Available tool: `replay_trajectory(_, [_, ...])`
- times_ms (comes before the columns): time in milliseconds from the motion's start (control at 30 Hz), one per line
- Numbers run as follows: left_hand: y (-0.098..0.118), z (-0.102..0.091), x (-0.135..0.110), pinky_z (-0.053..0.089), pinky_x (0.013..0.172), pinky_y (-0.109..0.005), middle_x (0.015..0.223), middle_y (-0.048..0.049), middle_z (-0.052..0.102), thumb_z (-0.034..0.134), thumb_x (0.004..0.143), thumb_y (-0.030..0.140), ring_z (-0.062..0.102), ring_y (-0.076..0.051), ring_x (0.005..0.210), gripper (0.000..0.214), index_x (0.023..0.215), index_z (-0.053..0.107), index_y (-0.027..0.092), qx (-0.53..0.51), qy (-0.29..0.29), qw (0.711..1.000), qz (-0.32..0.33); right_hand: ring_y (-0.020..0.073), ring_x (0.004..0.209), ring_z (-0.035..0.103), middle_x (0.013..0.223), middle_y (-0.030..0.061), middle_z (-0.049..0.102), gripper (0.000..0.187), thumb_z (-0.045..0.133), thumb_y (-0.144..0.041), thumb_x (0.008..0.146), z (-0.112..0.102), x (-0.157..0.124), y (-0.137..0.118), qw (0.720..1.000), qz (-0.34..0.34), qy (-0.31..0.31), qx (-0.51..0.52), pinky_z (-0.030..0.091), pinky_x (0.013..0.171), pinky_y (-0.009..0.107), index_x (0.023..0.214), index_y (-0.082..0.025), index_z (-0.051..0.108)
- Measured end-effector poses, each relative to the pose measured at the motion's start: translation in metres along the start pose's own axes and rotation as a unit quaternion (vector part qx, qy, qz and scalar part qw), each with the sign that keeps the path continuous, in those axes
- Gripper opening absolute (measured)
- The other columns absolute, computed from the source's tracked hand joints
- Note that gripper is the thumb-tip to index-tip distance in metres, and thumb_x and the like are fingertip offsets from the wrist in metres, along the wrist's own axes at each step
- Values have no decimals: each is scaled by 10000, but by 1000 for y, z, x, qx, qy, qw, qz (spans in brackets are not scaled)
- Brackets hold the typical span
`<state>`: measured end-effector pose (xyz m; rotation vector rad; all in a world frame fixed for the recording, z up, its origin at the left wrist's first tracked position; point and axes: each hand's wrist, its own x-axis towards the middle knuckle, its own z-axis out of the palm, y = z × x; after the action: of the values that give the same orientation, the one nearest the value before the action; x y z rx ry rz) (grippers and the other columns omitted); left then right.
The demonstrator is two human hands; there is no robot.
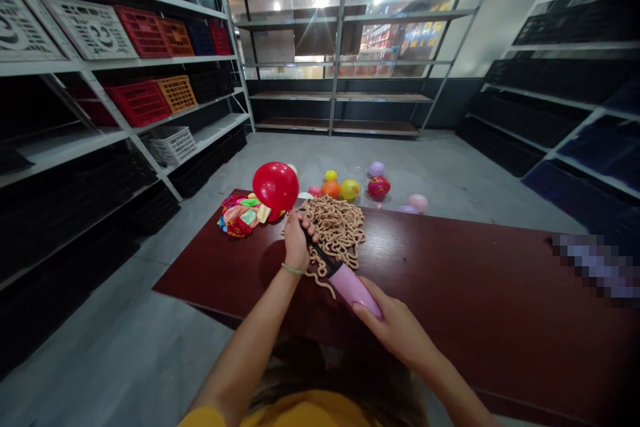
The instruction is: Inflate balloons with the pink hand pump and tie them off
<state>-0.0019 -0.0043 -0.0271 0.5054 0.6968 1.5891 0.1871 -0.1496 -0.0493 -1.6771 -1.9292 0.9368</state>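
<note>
A round red balloon [275,185] stands inflated on the black nozzle of a pink hand pump [350,285]. My left hand [296,240] is closed around the balloon's neck where it meets the nozzle. The pump's rear end sits in my right hand [395,327], fingers wrapped round it. Both are above a dark red table [475,293]. Just behind the pump lies a heap of tan string [337,227]. A pile of flat coloured balloons [243,215] lies at the table's far left corner.
Several inflated balloons [350,188] in orange, yellow, purple, pink and red lie on the grey floor beyond the table. Metal shelving with white, red and orange crates [145,33] runs along the left; dark shelves [550,80] line the right and bare shelves stand at the back.
</note>
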Motion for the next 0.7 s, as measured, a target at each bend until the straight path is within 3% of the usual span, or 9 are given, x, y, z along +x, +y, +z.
replay_trajectory(200, [-15, 2, -19, 332, 375, -153, 584, 74, 409, 550, 933, 482, 405, -60, 424, 330, 802, 411, 213, 33, -9, 999, -28, 344, 1174, 651, 1302, 102, 679, 598, 508, -510, 927, 8, 13, -14, 1000, 3, 10, 26, 492, 979, 455, 1467, -255, 476])
replay_trajectory(533, [22, -19, 17, 317, 373, -162, 566, 79, 386, 565, 937, 463, 403, -60, 416, 332, 785, 412, 210, 1, 13, 1000, 15, 315, 1285, 575, 1460, 74, 558, 633, 558, -536, 914, -13, -30, 30, 999, -35, -34, 2, 466, 1049, 417, 1486, -282, 460])
replay_trajectory(700, [28, -20, 22, 316, 367, -172, 580, 80, 377, 573, 929, 485, 398, -61, 419, 346, 784, 419, 211, -14, 37, 999, 28, 336, 1231, 618, 1427, 75, 588, 635, 568, -549, 895, -15, -28, 23, 999, -13, -22, -31, 488, 1019, 451, 1465, -281, 492])
